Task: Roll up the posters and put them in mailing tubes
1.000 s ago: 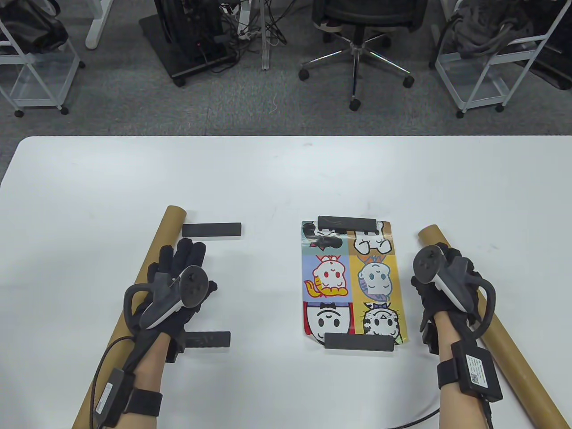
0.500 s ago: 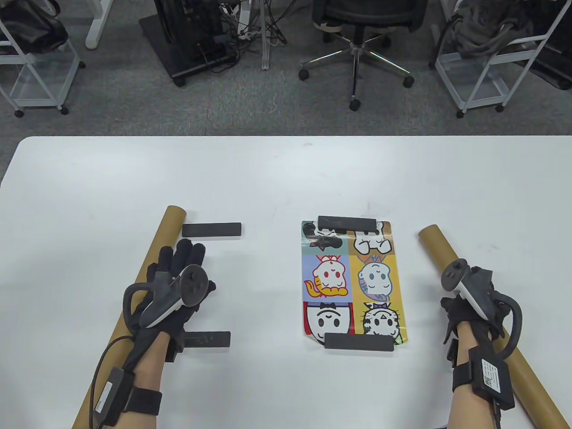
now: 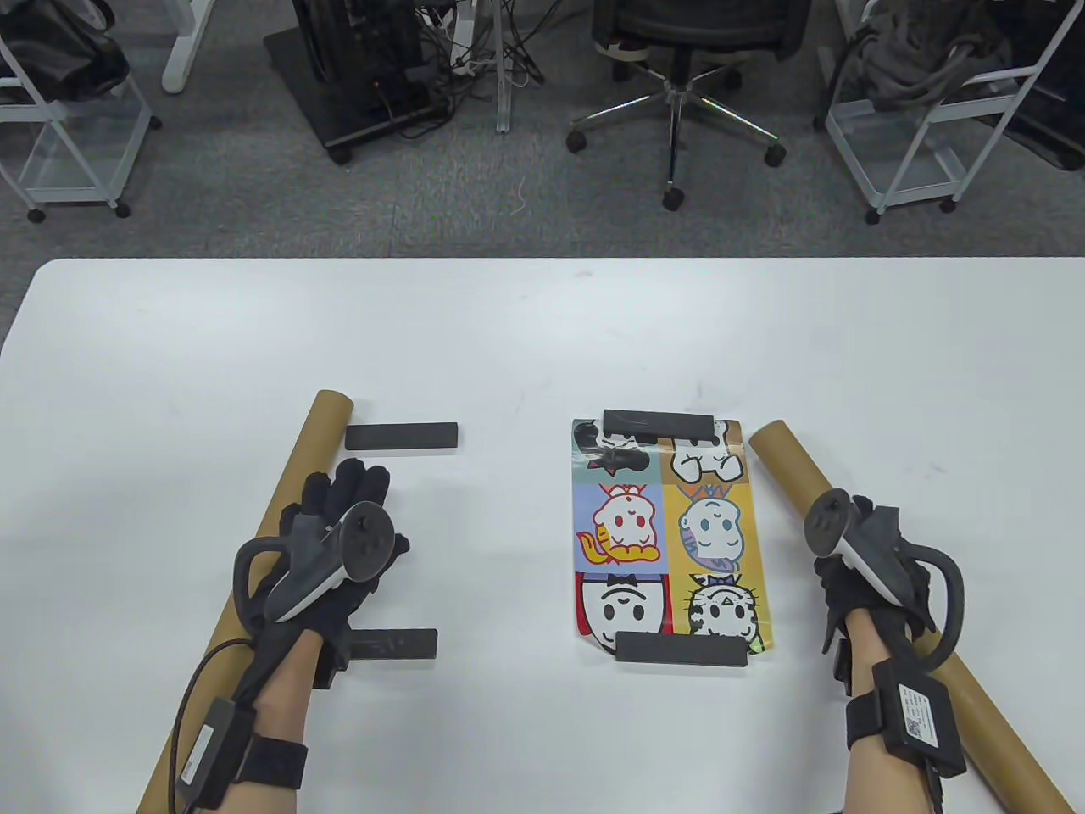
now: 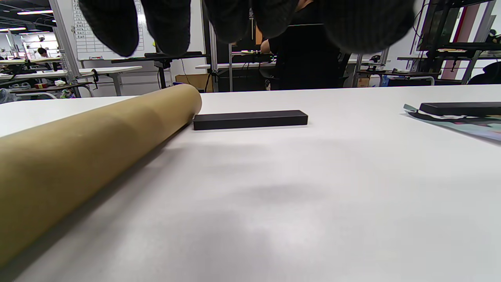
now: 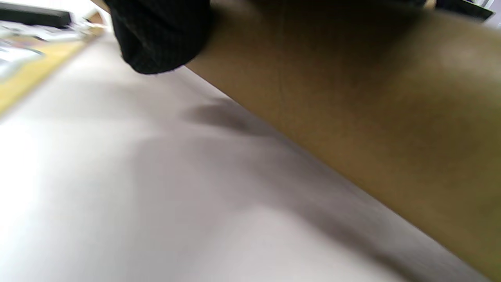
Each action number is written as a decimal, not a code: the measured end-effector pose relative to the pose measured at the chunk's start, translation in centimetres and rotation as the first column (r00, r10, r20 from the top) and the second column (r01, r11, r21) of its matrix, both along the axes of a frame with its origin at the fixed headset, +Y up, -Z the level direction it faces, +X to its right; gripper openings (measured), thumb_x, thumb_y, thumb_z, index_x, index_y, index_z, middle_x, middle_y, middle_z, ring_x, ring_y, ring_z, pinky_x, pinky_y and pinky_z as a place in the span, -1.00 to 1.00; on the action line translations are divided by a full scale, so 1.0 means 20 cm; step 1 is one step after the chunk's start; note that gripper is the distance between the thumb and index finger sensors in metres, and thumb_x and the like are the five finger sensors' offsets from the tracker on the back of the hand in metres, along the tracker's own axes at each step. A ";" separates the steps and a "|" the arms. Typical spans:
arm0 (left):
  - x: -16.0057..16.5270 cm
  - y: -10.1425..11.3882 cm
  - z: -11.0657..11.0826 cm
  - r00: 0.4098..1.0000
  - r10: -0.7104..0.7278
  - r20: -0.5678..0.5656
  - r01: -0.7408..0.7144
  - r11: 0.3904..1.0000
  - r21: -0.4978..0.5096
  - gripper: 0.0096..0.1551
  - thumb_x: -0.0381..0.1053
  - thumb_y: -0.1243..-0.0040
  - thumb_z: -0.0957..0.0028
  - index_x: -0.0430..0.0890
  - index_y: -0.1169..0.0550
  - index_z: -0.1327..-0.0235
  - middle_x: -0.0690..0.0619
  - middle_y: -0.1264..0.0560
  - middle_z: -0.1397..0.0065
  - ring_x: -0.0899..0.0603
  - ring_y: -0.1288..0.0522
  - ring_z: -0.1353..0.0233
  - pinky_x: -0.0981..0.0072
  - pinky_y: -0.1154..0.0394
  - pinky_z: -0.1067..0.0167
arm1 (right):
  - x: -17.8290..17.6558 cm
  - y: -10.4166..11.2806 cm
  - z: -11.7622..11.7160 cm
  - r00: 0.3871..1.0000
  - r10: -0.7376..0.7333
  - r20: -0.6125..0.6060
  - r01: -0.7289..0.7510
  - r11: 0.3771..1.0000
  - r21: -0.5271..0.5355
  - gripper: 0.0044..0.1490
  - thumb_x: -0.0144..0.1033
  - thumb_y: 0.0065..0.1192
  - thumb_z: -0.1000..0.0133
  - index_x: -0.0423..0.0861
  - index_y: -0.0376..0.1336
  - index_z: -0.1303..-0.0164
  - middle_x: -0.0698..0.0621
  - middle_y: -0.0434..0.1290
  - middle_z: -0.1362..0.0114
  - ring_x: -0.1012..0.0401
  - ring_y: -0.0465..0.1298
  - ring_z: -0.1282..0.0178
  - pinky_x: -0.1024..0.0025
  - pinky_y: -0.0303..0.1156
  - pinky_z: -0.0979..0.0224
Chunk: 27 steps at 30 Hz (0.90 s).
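1. Two gloved hands in frame; right hand (image 3: 865,577) lies over the right brown cardboard mailing tube (image 3: 784,466), fingers (image 5: 160,43) wrapped onto its upper side in the right wrist view. It holds the tube; how tight the grip is, cannot tell.
2. Change: over the last second the right hand slid down the tube toward the bottom edge, and the tube's far end has swung left, from well apart to just beside the poster's upper right corner. Likely means the tube is being brought in for loading.
3. Colourful cartoon-panel poster (image 3: 665,534) lies flat at centre, left of the right hand, not touched. Not rolled yet, so storing is premature.
4. Dark grey rectangular bars pin it: one on the top edge (image 3: 659,421), one on the bottom edge (image 3: 682,649). They must come off before rolling.
5. Left hand (image 3: 326,551), unchanged, fingers (image 4: 148,23) spread, hanging above the white table (image 3: 509,339) and gripping nothing.
6. Left brown cardboard tube (image 3: 292,475) runs just left of that hand. Two more dark bars lie nearby, upper (image 3: 401,437) and lower (image 3: 394,643).
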State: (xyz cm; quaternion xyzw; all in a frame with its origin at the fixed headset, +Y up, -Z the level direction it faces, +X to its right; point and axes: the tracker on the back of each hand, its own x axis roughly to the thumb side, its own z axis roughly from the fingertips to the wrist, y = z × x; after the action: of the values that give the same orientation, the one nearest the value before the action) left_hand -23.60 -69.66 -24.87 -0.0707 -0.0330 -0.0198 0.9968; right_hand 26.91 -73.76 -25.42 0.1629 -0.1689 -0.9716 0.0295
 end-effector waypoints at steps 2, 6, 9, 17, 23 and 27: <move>0.00 0.00 0.00 1.000 0.008 0.001 -0.008 1.000 0.009 -0.05 0.34 0.02 -0.13 0.13 -0.05 -0.79 0.01 -0.01 -0.90 -0.39 -0.12 -0.81 -0.33 -0.18 -0.65 | -0.07 0.03 -0.02 0.999 -0.011 -0.038 0.012 1.000 0.017 0.09 -0.17 0.18 -0.07 -0.26 -0.23 -0.67 -0.35 0.16 -0.64 -0.30 0.35 -0.48 -0.34 0.34 -0.44; 0.00 0.01 0.00 1.000 0.004 0.004 -0.004 1.000 0.012 -0.05 0.34 0.02 -0.13 0.12 -0.05 -0.80 0.01 -0.02 -0.90 -0.39 -0.12 -0.80 -0.33 -0.19 -0.64 | -0.25 0.11 -0.05 0.989 -0.017 -0.149 0.026 0.998 0.060 0.09 -0.16 0.19 -0.07 -0.24 -0.22 -0.67 -0.34 0.17 -0.63 -0.30 0.36 -0.48 -0.35 0.34 -0.44; 0.00 0.01 0.00 1.000 0.025 0.006 -0.025 1.000 0.018 -0.06 0.34 0.02 -0.13 0.13 -0.06 -0.79 0.03 -0.04 -0.90 -0.38 -0.15 -0.80 -0.31 -0.21 -0.65 | -0.39 0.14 -0.07 0.972 -0.010 -0.235 0.031 0.996 0.085 0.08 -0.17 0.21 -0.06 -0.20 -0.20 -0.67 -0.33 0.18 -0.63 -0.29 0.36 -0.49 -0.37 0.34 -0.43; 0.04 0.01 0.00 0.996 0.083 0.043 -0.086 0.995 0.056 -0.10 0.33 0.01 -0.13 0.13 -0.13 -0.77 0.04 -0.14 -0.87 -0.33 -0.23 -0.78 -0.27 -0.26 -0.63 | -0.64 0.17 -0.06 0.914 -0.026 -0.404 0.090 0.986 0.139 0.07 -0.18 0.27 -0.02 -0.14 -0.14 -0.66 -0.30 0.21 -0.63 -0.28 0.37 -0.49 -0.36 0.31 -0.46; 0.13 0.03 0.02 0.978 0.179 0.107 -0.185 0.981 0.059 -0.11 0.32 0.00 -0.13 0.12 -0.16 -0.76 0.04 -0.18 -0.85 -0.32 -0.29 -0.75 -0.25 -0.29 -0.62 | -0.78 0.19 -0.02 0.871 0.002 -0.492 0.086 0.984 0.157 0.06 -0.17 0.29 -0.02 -0.13 -0.13 -0.66 -0.28 0.22 -0.63 -0.27 0.38 -0.48 -0.34 0.32 -0.46; 0.21 0.01 0.00 0.922 0.367 0.123 -0.365 0.930 -0.040 -0.11 0.29 -0.04 -0.13 0.07 -0.19 -0.76 -0.07 -0.21 -0.83 -0.32 -0.33 -0.72 -0.26 -0.30 -0.61 | -0.87 0.20 0.03 0.831 0.049 -0.554 0.055 0.984 0.169 0.06 -0.16 0.29 -0.01 -0.11 -0.12 -0.66 -0.28 0.23 -0.63 -0.26 0.38 -0.49 -0.35 0.33 -0.45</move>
State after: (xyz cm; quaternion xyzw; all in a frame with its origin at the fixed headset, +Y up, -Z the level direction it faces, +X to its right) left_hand -19.40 -69.44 -24.87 -0.0702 -0.1098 0.1625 0.9781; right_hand 9.53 -69.70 -24.91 -0.1247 -0.0661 -0.9881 0.0611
